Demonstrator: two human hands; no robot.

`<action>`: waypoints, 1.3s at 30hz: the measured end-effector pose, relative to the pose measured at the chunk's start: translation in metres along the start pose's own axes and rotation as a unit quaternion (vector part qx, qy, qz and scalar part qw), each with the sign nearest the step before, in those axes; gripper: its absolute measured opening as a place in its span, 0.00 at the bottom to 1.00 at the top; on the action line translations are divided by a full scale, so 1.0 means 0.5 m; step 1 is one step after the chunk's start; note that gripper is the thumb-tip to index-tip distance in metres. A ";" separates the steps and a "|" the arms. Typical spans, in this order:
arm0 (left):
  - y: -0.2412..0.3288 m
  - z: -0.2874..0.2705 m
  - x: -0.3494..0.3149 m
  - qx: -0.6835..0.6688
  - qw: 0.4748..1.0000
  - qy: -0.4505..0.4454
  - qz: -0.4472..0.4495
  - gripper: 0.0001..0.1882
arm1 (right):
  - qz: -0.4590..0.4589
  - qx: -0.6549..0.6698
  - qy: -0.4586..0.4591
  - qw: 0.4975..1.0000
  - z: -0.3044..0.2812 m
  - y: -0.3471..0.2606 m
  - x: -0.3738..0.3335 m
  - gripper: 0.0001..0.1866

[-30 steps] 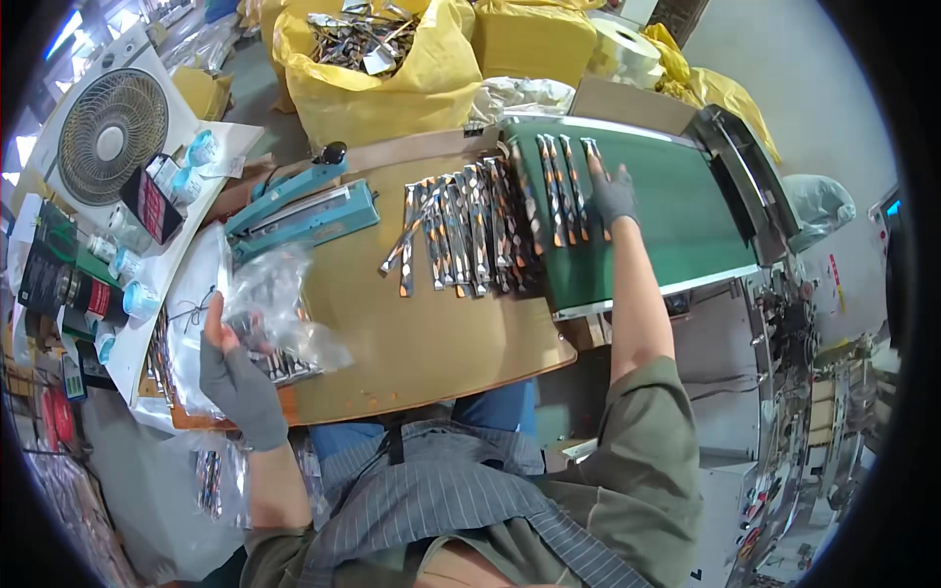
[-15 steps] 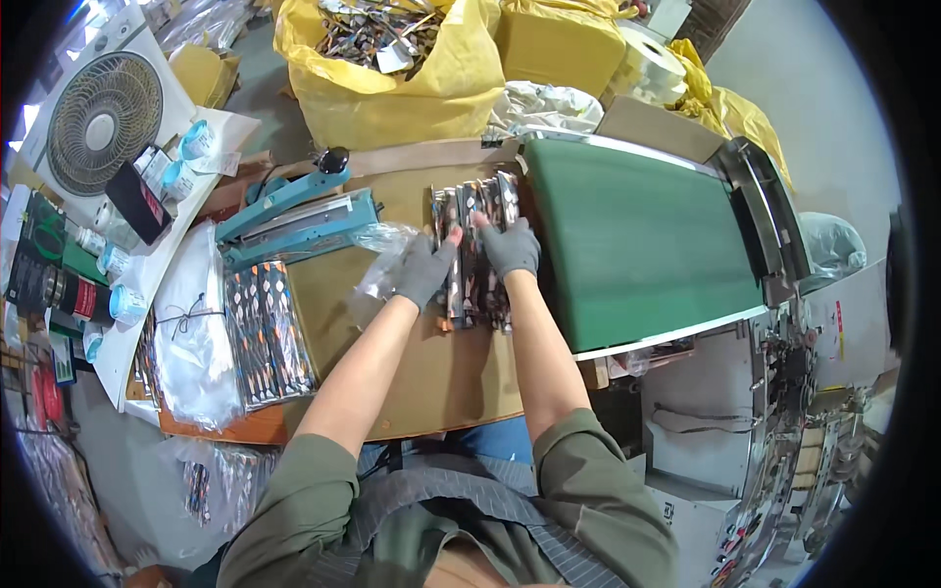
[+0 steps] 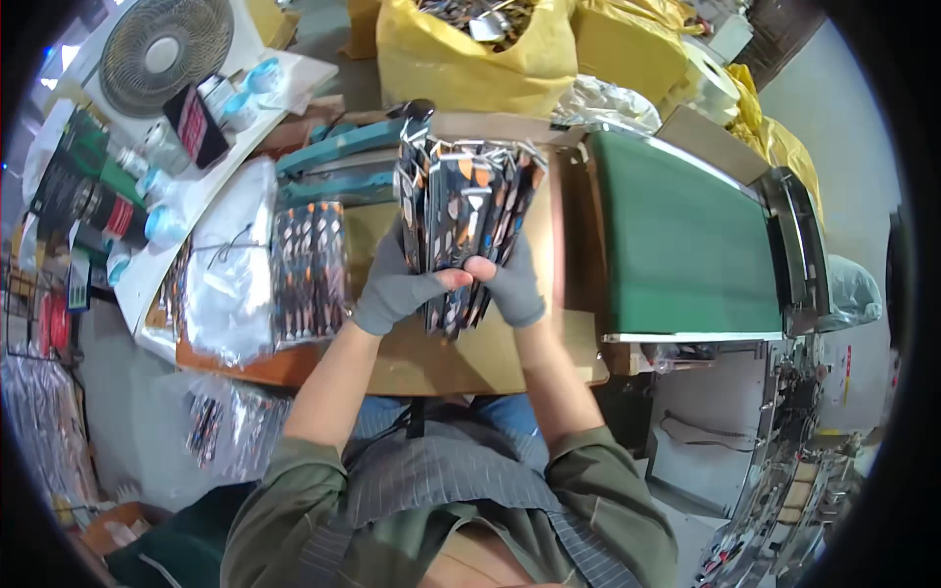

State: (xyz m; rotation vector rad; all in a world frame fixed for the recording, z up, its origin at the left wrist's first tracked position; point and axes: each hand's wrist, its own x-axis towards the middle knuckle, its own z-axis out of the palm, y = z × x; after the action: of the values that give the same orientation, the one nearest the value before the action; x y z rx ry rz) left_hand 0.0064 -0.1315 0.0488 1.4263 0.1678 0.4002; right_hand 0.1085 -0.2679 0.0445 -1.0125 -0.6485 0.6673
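Between my two hands stands a bundle of slim black packets (image 3: 469, 211) patterned in orange and white, lifted above the brown work board (image 3: 431, 363). My left hand (image 3: 397, 294), in a grey glove with bare thumb tip, is closed around the bundle's left side. On the other side my right hand (image 3: 515, 284), gloved alike, grips it. Both thumbs press the near face and almost meet. The packets' upper ends fan out unevenly. Fingers behind the bundle are hidden. Partly covered by the bundle is a teal bar-type sealer (image 3: 338, 162) behind it.
Left of my hands lie a row of similar packets (image 3: 311, 265) and a stack of clear plastic bags (image 3: 232, 284). A green conveyor belt (image 3: 686, 235) stands at the right. Behind are a yellow sack (image 3: 470, 73) and a fan (image 3: 162, 54); a phone (image 3: 196, 127) rests on the white shelf.
My hands have gathered the packets off the board and raised them upright toward me. The head view has shifted, so the surroundings sit farther right.
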 end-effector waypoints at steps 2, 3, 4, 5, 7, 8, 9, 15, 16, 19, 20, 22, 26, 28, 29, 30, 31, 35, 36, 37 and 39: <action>0.038 -0.028 -0.028 0.026 0.999 -0.044 -0.013 0.44 | 0.030 -0.011 -0.087 0.996 0.022 -0.039 0.002 0.44; 0.043 -0.039 -0.035 0.055 0.997 -0.061 -0.015 0.46 | 0.034 0.006 -0.120 0.992 0.038 -0.056 0.001 0.47; 0.054 -0.045 -0.040 0.019 0.996 -0.082 -0.015 0.47 | -0.011 0.000 -0.089 0.996 0.052 -0.051 -0.004 0.52; 0.040 -0.047 -0.046 0.019 0.997 -0.078 -0.015 0.47 | -0.009 0.002 -0.092 0.996 0.069 -0.042 -0.008 0.52; -0.008 -0.037 -0.057 0.138 0.988 -0.047 0.054 0.46 | -0.077 -0.056 -0.075 0.993 0.102 -0.023 -0.025 0.54; 0.027 -0.022 -0.064 0.138 0.987 -0.078 -0.006 0.43 | -0.023 -0.092 -0.022 0.995 0.108 -0.043 -0.045 0.53; 0.023 -0.022 -0.076 0.130 0.987 -0.085 -0.028 0.42 | 0.021 -0.059 0.019 0.998 0.117 -0.050 -0.063 0.51; -0.033 -0.039 -0.206 -0.250 0.957 -0.031 -0.144 0.37 | -0.110 -0.385 -0.049 0.915 0.164 -0.069 -0.074 0.42; -0.087 -0.036 -0.229 -0.351 0.919 -0.111 -0.139 0.34 | 0.087 -0.226 -0.184 0.953 0.147 -0.080 -0.065 0.37; -0.118 0.009 -0.254 -0.441 0.888 -0.133 -0.015 0.29 | 0.153 -0.004 -0.151 0.977 0.120 0.026 -0.104 0.19; -0.211 -0.097 -0.241 -0.147 0.989 -0.014 0.022 0.29 | 0.146 -0.015 -0.142 0.979 0.126 0.039 -0.105 0.19; -0.094 -0.087 -0.215 0.156 0.981 0.102 0.055 0.29 | 0.108 0.035 -0.112 0.987 0.112 0.056 -0.119 0.20; 0.090 -0.121 -0.168 -0.232 0.959 0.125 -0.103 0.22 | 0.157 0.071 -0.168 0.971 0.175 -0.001 -0.115 0.14; 0.174 -0.001 -0.178 0.147 0.986 -0.023 -0.073 0.14 | 0.040 0.021 -0.179 0.983 0.138 0.136 -0.058 0.14; 0.174 0.025 -0.194 0.149 0.986 -0.027 -0.070 0.14 | -0.068 -0.029 -0.209 0.975 0.123 0.181 -0.033 0.14; 0.169 0.034 -0.215 0.370 0.917 -0.051 0.139 0.13 | -0.100 -0.045 -0.239 0.965 0.132 0.159 -0.031 0.18; 0.160 0.038 -0.232 0.556 0.759 -0.072 0.332 0.13 | -0.098 -0.045 -0.243 0.964 0.128 0.136 -0.046 0.18; -0.060 -0.086 -0.275 0.327 0.923 0.197 0.042 0.20 | 0.020 0.193 -0.030 0.981 0.161 0.042 -0.193 0.26; -0.044 -0.009 -0.298 0.131 0.964 0.219 0.072 0.18 | 0.071 0.245 -0.023 0.967 0.161 0.066 -0.256 0.26; -0.021 0.065 -0.333 -0.067 0.963 0.243 0.100 0.19 | 0.124 0.298 -0.028 0.946 0.165 0.093 -0.301 0.26; -0.161 0.041 -0.400 0.208 0.895 0.328 0.219 0.22 | 0.168 0.350 -0.032 0.921 0.147 0.112 -0.316 0.26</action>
State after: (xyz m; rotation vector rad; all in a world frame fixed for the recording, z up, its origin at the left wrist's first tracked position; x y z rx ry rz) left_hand -0.1575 -0.2311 -0.0522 1.7012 0.5056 1.2841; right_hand -0.0575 -0.3267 -0.0056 -0.4264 -0.2434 1.1374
